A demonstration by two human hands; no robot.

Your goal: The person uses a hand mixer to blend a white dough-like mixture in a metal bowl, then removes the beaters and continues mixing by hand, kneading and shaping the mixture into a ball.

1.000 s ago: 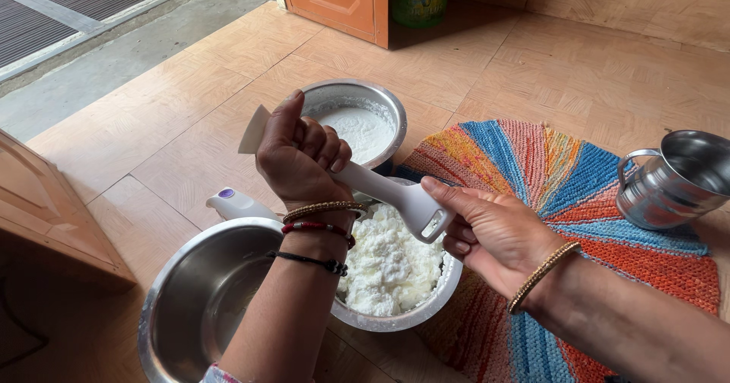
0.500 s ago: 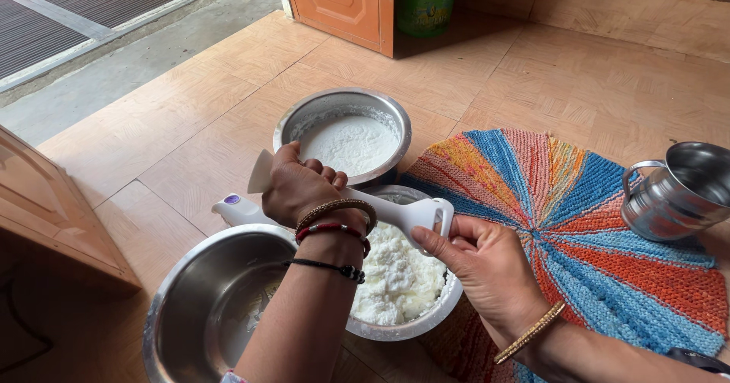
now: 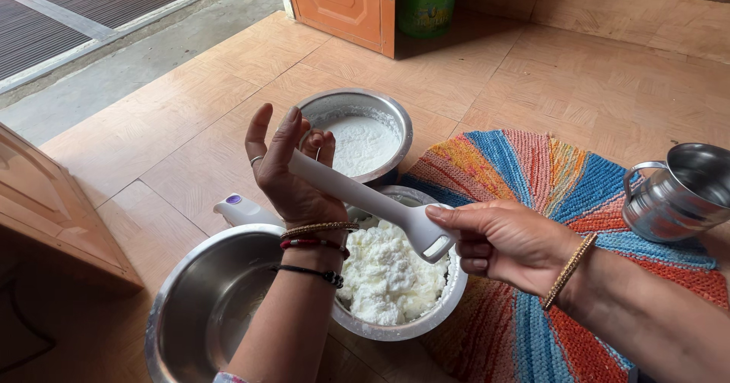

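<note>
— Scraping is the step in hand: the white spatula (image 3: 365, 198) is clamped at its handle end in the right hand (image 3: 506, 242), while the left hand (image 3: 293, 171), fingers apart, is laid open against the blade end.

— And next?

— A wipe along the blade would be called for, over the bowl of white curd (image 3: 395, 276) directly below the grip. Half a second ago the left hand was closed round the spatula and held lower.

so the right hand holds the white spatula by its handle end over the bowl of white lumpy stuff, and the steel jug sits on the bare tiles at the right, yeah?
Not quite. The head view shows the steel jug on the colourful woven mat, not on bare tiles. The rest holds: the right hand grips the white spatula by its handle end over the bowl of white lumpy stuff.
</note>
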